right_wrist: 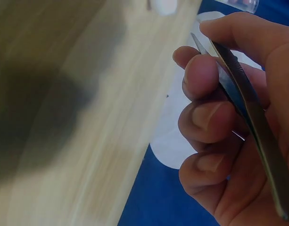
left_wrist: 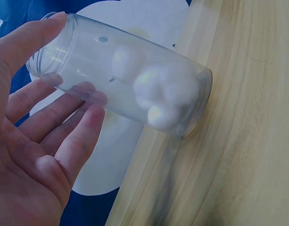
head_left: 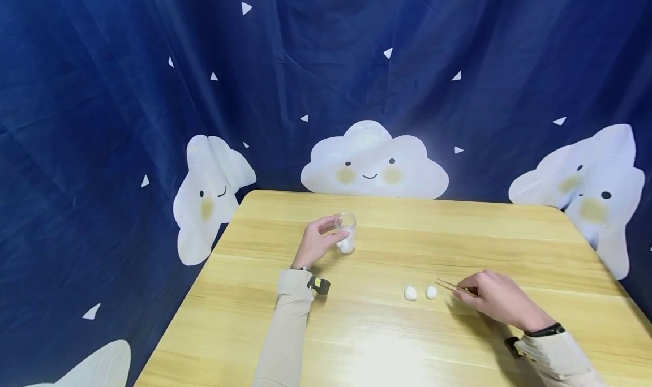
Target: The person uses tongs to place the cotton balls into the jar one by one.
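My left hand (head_left: 317, 243) holds a clear jar (left_wrist: 94, 56) near its open rim, thumb on one side and fingers on the other. The jar stands on the table, with several white cotton balls (left_wrist: 168, 89) gathered toward its bottom. In my right hand (head_left: 501, 301) is a pair of metal tweezers (right_wrist: 255, 117), gripped between thumb and fingers with the two tips slightly apart. Left of those tips, on the tabletop, lie two more cotton balls: one close by (head_left: 431, 292) and another cotton ball (head_left: 410, 293) beside it. The tweezers touch neither.
A light wood-grain table (head_left: 244, 319) with rounded far corners lies under both hands. Behind and beside it hangs a dark blue curtain (head_left: 326, 47) printed with white clouds and small triangles. A band with a small device (head_left: 319, 285) circles the left wrist.
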Motion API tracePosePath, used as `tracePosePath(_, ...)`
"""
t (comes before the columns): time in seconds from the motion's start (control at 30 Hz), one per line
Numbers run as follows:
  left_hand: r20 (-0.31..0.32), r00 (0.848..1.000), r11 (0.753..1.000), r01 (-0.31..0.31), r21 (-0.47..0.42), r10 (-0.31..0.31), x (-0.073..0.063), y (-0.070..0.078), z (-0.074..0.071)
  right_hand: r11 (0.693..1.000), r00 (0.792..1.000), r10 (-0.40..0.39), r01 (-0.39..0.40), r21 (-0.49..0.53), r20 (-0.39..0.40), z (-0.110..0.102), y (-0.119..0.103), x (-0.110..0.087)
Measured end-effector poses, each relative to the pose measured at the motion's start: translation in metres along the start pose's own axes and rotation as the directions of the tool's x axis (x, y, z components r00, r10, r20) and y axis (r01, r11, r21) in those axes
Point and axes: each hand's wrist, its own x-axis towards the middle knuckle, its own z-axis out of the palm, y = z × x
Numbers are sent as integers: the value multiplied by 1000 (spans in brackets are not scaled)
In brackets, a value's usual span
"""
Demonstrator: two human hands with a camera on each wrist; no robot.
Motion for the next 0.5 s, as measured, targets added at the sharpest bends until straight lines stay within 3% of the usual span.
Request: tracePosePath(0.5, -4, 1000, 1000, 11, -1, -11, 0, 1, 2, 999, 999, -6, 5, 42, 43, 12, 0, -7)
